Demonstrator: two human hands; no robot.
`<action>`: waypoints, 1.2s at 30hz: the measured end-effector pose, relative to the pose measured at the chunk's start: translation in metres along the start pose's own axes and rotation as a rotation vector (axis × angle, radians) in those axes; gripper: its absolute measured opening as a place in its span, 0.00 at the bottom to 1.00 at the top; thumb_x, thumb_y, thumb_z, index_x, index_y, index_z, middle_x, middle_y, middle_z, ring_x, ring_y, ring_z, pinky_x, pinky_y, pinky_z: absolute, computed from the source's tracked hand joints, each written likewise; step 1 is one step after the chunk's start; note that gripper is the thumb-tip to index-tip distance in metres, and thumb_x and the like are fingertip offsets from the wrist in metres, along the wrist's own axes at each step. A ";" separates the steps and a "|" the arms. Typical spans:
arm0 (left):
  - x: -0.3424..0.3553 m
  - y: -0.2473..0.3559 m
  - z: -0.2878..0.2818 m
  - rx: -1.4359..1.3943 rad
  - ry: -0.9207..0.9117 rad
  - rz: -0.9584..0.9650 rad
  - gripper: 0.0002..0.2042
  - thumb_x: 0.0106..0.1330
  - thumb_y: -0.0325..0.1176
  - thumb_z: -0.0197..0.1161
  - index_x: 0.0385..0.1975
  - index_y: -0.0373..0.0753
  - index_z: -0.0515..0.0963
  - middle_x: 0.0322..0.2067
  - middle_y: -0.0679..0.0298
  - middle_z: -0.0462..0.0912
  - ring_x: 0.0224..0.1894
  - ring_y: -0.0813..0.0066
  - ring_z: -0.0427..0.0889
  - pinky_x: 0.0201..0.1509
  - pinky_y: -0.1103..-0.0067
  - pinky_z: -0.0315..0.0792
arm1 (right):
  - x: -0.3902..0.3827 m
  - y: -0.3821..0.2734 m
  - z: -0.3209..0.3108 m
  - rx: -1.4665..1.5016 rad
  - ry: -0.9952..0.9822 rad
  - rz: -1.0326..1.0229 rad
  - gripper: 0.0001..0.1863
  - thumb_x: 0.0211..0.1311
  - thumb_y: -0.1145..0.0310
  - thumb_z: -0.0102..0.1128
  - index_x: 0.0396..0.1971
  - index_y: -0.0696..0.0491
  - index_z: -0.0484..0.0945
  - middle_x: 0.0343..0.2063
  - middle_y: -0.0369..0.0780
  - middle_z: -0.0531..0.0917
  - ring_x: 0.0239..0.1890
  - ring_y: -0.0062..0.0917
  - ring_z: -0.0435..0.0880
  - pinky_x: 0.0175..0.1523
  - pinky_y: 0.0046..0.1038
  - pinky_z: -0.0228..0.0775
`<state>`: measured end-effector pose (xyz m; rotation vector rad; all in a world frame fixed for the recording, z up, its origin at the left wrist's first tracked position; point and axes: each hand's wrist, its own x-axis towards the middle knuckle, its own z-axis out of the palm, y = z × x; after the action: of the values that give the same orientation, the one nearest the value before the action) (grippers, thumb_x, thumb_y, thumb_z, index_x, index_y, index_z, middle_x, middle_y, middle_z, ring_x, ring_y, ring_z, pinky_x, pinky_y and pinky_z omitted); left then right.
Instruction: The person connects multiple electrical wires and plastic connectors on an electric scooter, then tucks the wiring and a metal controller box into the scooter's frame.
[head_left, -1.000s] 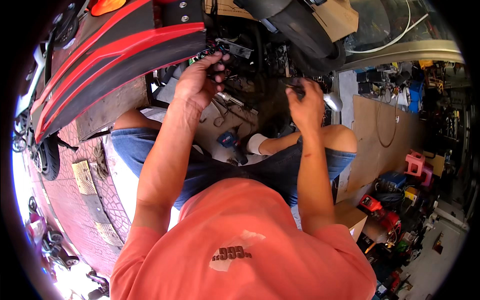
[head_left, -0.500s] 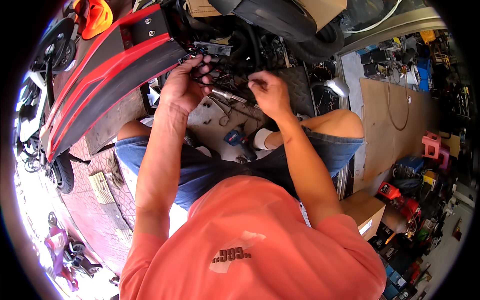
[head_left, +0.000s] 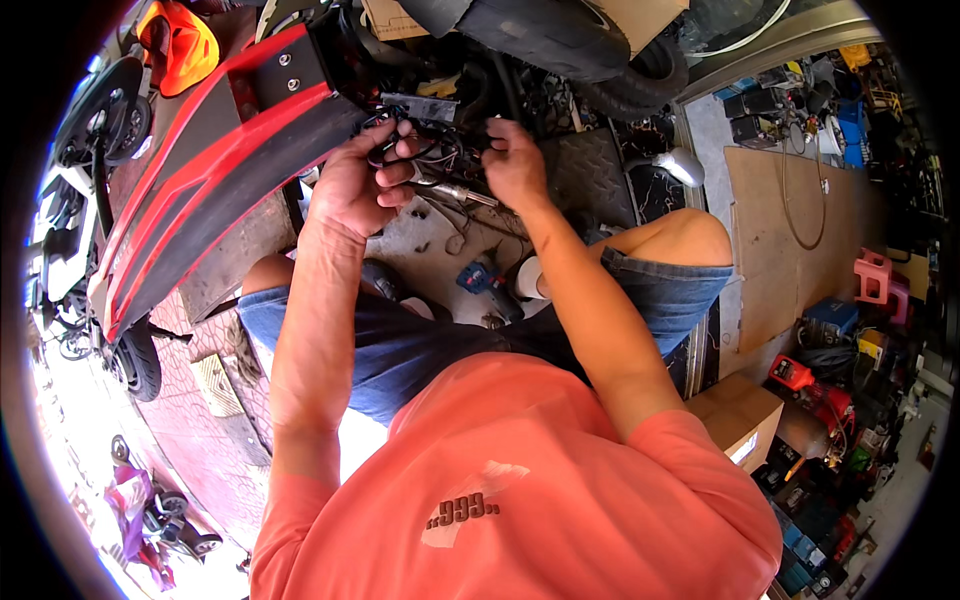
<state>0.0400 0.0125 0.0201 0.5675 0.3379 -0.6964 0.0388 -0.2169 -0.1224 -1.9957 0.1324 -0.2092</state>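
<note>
Dark wires (head_left: 440, 150) run in a tangled bundle beside the end of a red and black body panel (head_left: 215, 165). My left hand (head_left: 362, 185) is closed on some of them, palm partly turned up and fingers curled. Just right of the bundle is my right hand (head_left: 516, 170), its fingers bent and pressed together; whatever lies between its fingertips is too small to make out. A silver metal rod-like tool (head_left: 455, 192) lies below the wires, between the two hands.
A blue and black power tool (head_left: 485, 280) lies on the floor between my feet. Black tyres (head_left: 545, 35) and a cardboard box (head_left: 400, 18) are beyond my hands. At the right are a mirror (head_left: 680, 168), a cardboard sheet (head_left: 775, 250), a pink stool (head_left: 872, 275) and crowded shelves.
My right hand has moved a little left and away from me, closer to the bundle. The left hand has shifted slightly left, still holding wires. The whole view has tilted slightly.
</note>
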 end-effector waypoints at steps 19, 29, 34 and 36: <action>0.003 0.005 0.008 0.002 0.058 -0.044 0.14 0.82 0.42 0.51 0.45 0.39 0.79 0.27 0.66 0.77 0.14 0.84 0.65 0.13 0.84 0.57 | 0.050 0.164 0.055 0.162 -0.097 0.745 0.06 0.54 0.68 0.63 0.27 0.52 0.86 0.27 0.45 0.86 0.31 0.36 0.86 0.35 0.41 0.75; 0.001 0.005 0.005 -0.002 0.092 -0.023 0.14 0.82 0.41 0.50 0.46 0.39 0.80 0.26 0.65 0.77 0.14 0.83 0.64 0.13 0.84 0.57 | 0.043 0.145 0.085 0.481 -0.381 0.866 0.02 0.56 0.70 0.62 0.26 0.50 0.80 0.23 0.38 0.81 0.24 0.24 0.82 0.25 0.32 0.71; -0.006 0.006 -0.002 0.019 0.164 0.003 0.14 0.81 0.42 0.51 0.45 0.39 0.80 0.26 0.65 0.77 0.14 0.82 0.64 0.13 0.83 0.57 | 0.040 0.147 0.114 0.452 -0.551 0.877 0.14 0.49 0.62 0.78 0.21 0.54 0.82 0.16 0.39 0.80 0.20 0.31 0.83 0.24 0.36 0.71; 0.004 0.008 0.008 0.042 0.121 -0.032 0.14 0.81 0.42 0.52 0.44 0.39 0.80 0.26 0.65 0.78 0.14 0.82 0.64 0.13 0.83 0.58 | 0.043 0.212 0.130 0.421 -0.380 0.731 0.14 0.48 0.62 0.80 0.24 0.56 0.85 0.18 0.42 0.82 0.20 0.35 0.84 0.25 0.37 0.73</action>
<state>0.0492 0.0102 0.0272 0.6468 0.4468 -0.7023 0.1084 -0.1988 -0.3639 -1.4253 0.5122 0.5645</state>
